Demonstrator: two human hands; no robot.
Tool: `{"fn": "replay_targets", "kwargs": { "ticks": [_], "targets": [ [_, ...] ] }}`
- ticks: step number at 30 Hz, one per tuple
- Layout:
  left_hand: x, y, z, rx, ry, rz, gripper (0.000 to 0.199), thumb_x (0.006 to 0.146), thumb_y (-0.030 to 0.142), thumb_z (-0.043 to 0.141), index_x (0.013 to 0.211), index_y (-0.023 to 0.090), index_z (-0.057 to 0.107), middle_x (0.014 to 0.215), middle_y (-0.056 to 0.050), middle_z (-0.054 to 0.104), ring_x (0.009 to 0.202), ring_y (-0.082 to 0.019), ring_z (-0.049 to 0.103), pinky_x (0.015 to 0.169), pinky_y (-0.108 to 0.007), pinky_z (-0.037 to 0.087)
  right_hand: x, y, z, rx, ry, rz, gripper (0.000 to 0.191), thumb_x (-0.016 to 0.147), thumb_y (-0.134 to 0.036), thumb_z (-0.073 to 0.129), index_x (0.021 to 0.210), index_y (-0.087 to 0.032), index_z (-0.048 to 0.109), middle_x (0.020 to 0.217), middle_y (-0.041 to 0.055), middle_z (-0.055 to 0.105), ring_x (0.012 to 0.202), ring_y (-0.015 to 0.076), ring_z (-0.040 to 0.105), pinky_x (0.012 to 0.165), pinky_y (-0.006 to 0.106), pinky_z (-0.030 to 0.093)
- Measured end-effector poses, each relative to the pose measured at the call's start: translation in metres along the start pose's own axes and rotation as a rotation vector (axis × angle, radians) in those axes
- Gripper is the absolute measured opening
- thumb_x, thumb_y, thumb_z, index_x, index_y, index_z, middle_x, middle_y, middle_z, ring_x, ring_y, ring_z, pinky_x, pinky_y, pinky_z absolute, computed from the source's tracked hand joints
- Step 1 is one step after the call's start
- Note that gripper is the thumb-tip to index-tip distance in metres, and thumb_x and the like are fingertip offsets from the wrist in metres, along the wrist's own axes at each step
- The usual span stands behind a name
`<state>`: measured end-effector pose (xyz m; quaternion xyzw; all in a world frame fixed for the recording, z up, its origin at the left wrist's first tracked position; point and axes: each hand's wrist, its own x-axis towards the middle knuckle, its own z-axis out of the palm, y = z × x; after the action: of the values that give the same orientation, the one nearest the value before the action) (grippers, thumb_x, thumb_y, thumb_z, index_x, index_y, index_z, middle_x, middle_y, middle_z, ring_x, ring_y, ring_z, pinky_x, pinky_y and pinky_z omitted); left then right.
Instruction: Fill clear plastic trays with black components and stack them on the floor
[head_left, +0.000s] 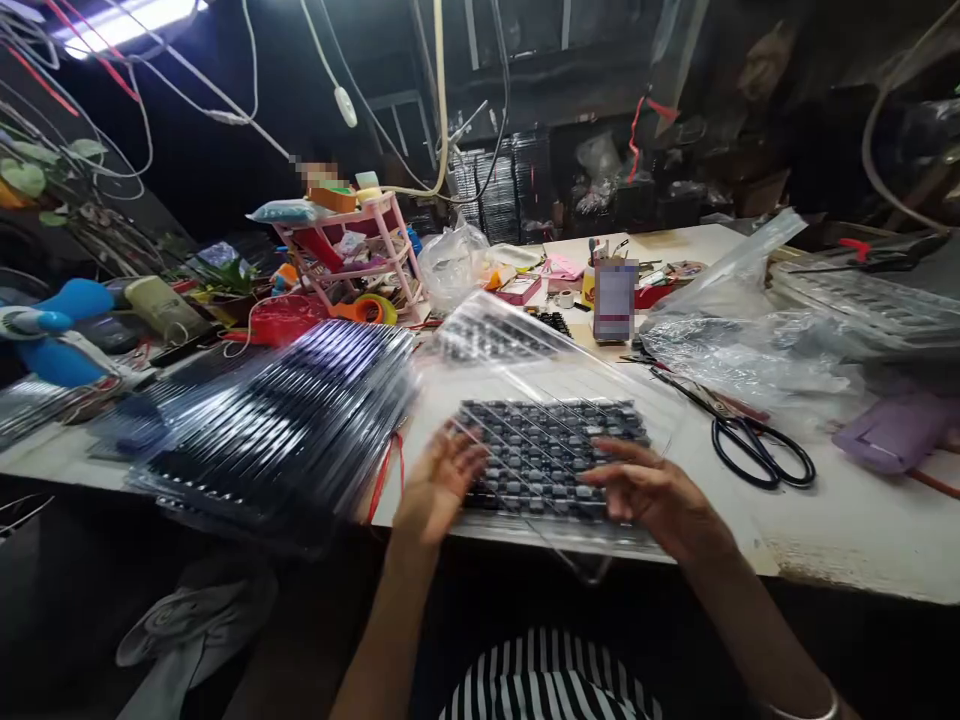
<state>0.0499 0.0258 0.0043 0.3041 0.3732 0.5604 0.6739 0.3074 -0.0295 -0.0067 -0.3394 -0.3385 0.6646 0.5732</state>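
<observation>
A blurred clear plastic tray (517,375) is turned at a slant over the bench. Beneath it sits another tray filled with rows of small dark grey and black parts (551,450). My left hand (442,478) is at the left edge of the clear tray, fingers bent and smeared by motion. On the opposite edge my right hand (656,495) has its fingers curled loosely against the clear plastic. Just left of my left hand leans a big stack of ridged clear and black trays (277,430). Another filled tray (491,340) shows behind the slanted one.
Black-handled scissors (757,450) lie to the right, near crumpled clear plastic bags (750,350) and a purple pouch (892,430). A phone (613,300) stands at the back. A pink shelf rack (352,250) and a blue fan (60,330) are on the left. Cables hang overhead.
</observation>
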Motion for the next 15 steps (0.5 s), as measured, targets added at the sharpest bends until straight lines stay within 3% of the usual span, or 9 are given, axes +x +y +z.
{"fn": "replay_targets", "kwargs": {
  "ticks": [2,5,7,10,13,15],
  "targets": [
    [0.013,0.018,-0.027,0.106,0.181,0.129,0.031,0.083,0.040,0.051,0.108,0.023,0.053,0.104,-0.007,0.062,0.093,-0.018,0.062,0.084,-0.034,0.049,0.007,-0.012,-0.010,-0.062,0.085,0.022,0.039,0.073,-0.031,0.068,0.110,-0.021,0.062,0.073,0.0057,0.071,0.045,0.0106,0.053,0.042,0.022,0.042],
    [0.025,0.028,-0.061,0.235,0.293,0.188,0.034,0.081,0.042,0.053,0.110,0.024,0.053,0.105,-0.005,0.062,0.094,-0.017,0.061,0.087,-0.035,0.047,0.024,-0.026,-0.023,-0.133,0.206,0.071,0.036,0.067,-0.029,0.076,0.098,-0.019,0.062,0.065,0.0011,0.065,0.047,0.0100,0.055,0.036,0.016,0.038],
    [0.027,0.022,-0.071,0.365,0.276,0.176,0.039,0.073,0.041,0.064,0.106,0.020,0.059,0.102,-0.007,0.065,0.095,-0.021,0.061,0.088,-0.037,0.046,0.035,-0.030,-0.031,-0.174,0.229,0.124,0.034,0.063,-0.025,0.079,0.092,-0.019,0.063,0.064,-0.0009,0.061,0.055,0.0121,0.060,0.035,0.014,0.037],
    [0.030,0.010,-0.071,0.564,0.169,0.153,0.039,0.063,0.038,0.074,0.094,0.014,0.068,0.101,-0.010,0.068,0.101,-0.026,0.059,0.094,-0.041,0.042,0.043,-0.031,-0.041,-0.233,0.251,0.170,0.036,0.065,-0.023,0.077,0.098,-0.019,0.064,0.065,-0.0016,0.060,0.058,0.0111,0.059,0.042,0.015,0.045],
    [0.037,0.005,-0.066,0.693,0.085,0.162,0.039,0.065,0.039,0.072,0.096,0.015,0.069,0.108,-0.010,0.067,0.109,-0.027,0.056,0.100,-0.042,0.037,0.041,-0.031,-0.052,-0.277,0.338,0.129,0.039,0.063,-0.020,0.077,0.100,-0.019,0.065,0.076,0.0010,0.065,0.061,0.0106,0.059,0.054,0.017,0.053],
    [0.044,0.005,-0.063,0.740,0.050,0.170,0.041,0.066,0.038,0.071,0.100,0.016,0.069,0.112,-0.009,0.066,0.111,-0.027,0.055,0.101,-0.042,0.036,0.038,-0.031,-0.058,-0.338,0.413,0.104,0.049,0.063,-0.022,0.078,0.109,-0.018,0.062,0.079,0.0024,0.066,0.064,0.0120,0.059,0.055,0.017,0.052]
  ]
}}
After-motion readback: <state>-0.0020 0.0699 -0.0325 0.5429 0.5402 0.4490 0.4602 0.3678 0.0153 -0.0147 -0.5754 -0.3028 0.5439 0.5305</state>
